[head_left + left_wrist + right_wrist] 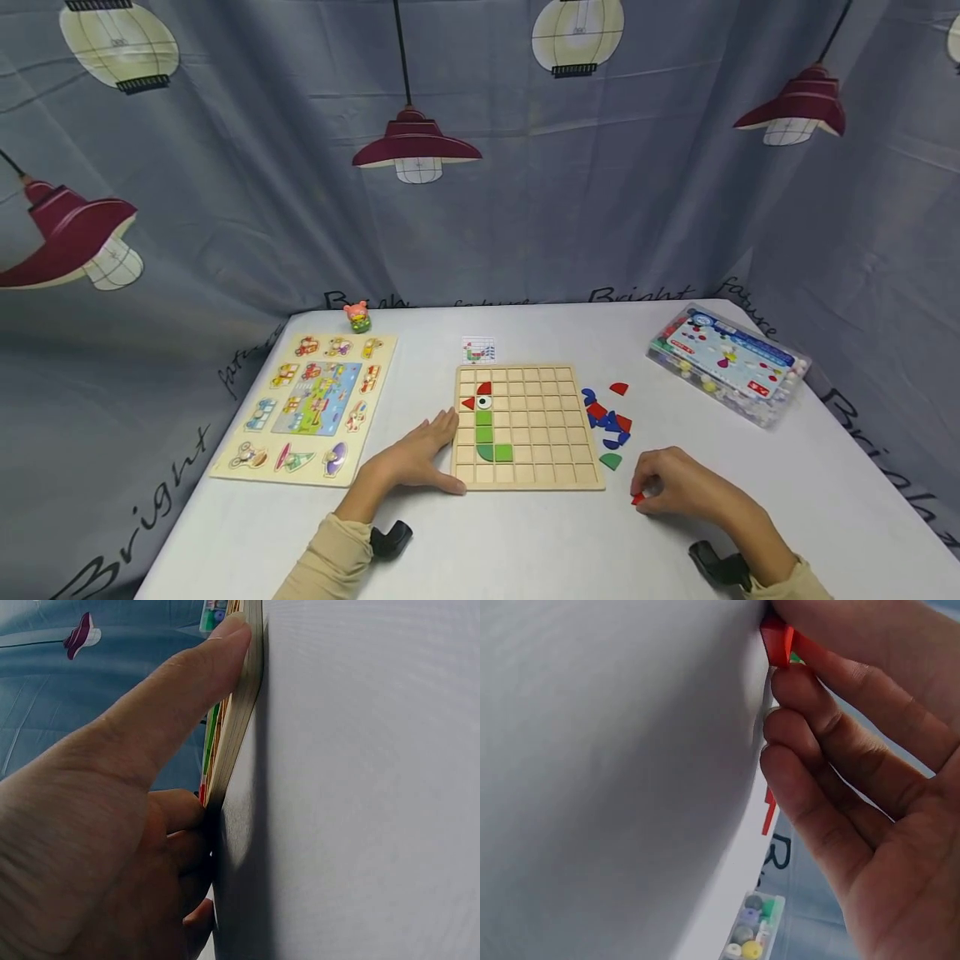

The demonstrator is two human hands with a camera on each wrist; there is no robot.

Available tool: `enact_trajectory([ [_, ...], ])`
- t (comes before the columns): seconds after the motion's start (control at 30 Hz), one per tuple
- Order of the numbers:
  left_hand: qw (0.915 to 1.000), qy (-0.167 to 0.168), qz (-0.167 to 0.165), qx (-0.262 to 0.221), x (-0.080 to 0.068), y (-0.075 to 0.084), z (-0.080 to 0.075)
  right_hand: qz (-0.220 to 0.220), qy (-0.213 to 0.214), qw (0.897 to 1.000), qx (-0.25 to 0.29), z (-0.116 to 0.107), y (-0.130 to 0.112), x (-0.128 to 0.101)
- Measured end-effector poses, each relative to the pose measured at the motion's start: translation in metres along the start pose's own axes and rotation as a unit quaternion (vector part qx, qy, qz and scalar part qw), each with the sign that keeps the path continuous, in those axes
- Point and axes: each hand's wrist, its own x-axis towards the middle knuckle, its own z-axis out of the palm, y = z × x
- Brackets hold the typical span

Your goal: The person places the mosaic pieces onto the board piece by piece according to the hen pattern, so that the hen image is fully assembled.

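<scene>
**A red piece is in your right hand, ready for the grid board**

You sit at a big white desk (525, 542) with a grey lamp-print curtain behind it. On the left side of the desk lies a flat wooden picture puzzle with little cars (307, 406). Far right sits a clear plastic box of coloured beads (726, 364).

In the middle is the square wooden grid board (525, 427). A few pieces already sit in its left squares: red ones on top, a white eye piece, then green ones going down. It looks like the start of a bird, so most of the picture is not made yet. A small pattern card (478, 350) lies just behind the board.

Your left hand (412, 458) rests flat and relaxed, fingers straight, touching the board's left edge and keeping it steady.

Just right of the board is a little pile of loose red, blue and green pieces (609, 419).

Your right hand (678, 486) is low on the desk, near the board's front right corner. Its fingers are curled and pinch a small red piece (778, 641) against the desk.

I think you are at the picking-up step. Next you would need to lift the red piece, check the card, turn it the right way, and fit it into its square.
</scene>
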Motion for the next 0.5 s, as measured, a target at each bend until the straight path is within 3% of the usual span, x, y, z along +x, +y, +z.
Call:
enact_trajectory([
  [0.23, 1.0, -0.002, -0.004, 0.004, 0.0, 0.0, -0.001, 0.003, 0.004, 1.0, -0.011, 0.003, -0.003, 0.004],
  [0.5, 1.0, -0.002, -0.002, -0.002, -0.001, 0.002, -0.002, -0.045, 0.03, 0.997, -0.047, 0.001, -0.019, 0.024],
])
